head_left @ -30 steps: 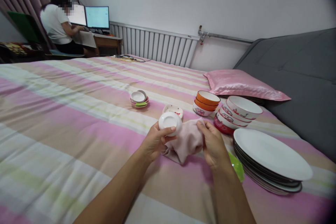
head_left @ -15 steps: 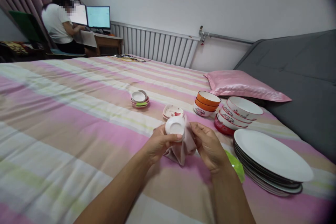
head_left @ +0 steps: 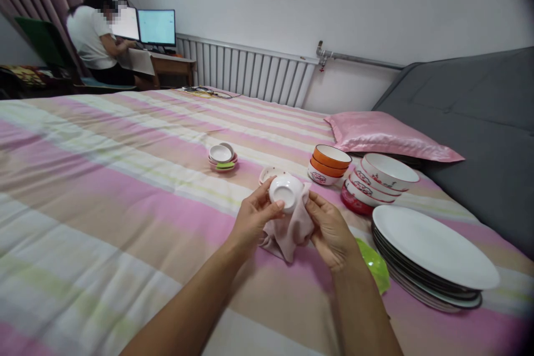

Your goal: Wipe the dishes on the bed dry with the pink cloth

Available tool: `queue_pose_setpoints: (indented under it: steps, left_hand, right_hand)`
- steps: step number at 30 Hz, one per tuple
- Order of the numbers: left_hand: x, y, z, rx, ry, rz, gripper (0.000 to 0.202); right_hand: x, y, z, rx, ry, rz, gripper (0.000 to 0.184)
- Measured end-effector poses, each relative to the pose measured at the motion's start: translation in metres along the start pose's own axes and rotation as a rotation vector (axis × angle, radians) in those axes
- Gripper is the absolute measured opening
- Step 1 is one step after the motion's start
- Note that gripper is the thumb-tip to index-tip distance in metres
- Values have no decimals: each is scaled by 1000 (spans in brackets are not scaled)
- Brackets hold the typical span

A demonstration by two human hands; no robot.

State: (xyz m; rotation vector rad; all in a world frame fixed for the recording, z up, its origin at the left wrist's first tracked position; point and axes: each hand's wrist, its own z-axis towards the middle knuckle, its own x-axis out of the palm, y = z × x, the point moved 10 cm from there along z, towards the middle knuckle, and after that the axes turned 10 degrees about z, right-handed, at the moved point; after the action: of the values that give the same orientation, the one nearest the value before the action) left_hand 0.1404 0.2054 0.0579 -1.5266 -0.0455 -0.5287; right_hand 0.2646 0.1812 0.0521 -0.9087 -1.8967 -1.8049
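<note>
A small white bowl [head_left: 285, 193] is held tilted with its underside toward me. My left hand [head_left: 257, 212] is closed on its left side, thumb on the base. My right hand [head_left: 329, 225] is closed on a pale pink cloth [head_left: 292, 231], which touches the bowl's right edge and hangs down to the bed. Just behind the bowl, a small patterned dish [head_left: 269, 173] is partly hidden. To the right of my right wrist lies a bright green, shiny item [head_left: 374, 264], partly covered by the forearm.
Orange and white bowls [head_left: 329, 164], larger white bowls [head_left: 377, 181] and white plates [head_left: 434, 245] stand stacked at right. Small dishes [head_left: 222, 157] sit farther back. A pink pillow [head_left: 387, 132] lies by the grey headboard [head_left: 467, 100]. A person [head_left: 94, 33] sits at a desk.
The small bowl has moved slightly right and up and turned a little, now covering more of the patterned dish. My left hand has shifted with it; my right hand still grips the cloth.
</note>
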Motion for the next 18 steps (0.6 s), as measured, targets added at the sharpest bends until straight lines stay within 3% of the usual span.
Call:
queue_pose_setpoints:
  steps: [9, 14, 18]
  left_hand:
    - [3, -12, 0, 156, 53, 288, 57]
    - [14, -21, -5, 300, 109, 545, 49]
    - [14, -21, -6, 340, 109, 616, 54]
  right_hand:
    - [-3, 5, 2, -64, -4, -46, 38]
    - [-4, 6, 4, -112, 59, -214, 35]
    - [-1, 11, 2, -155, 91, -336, 32]
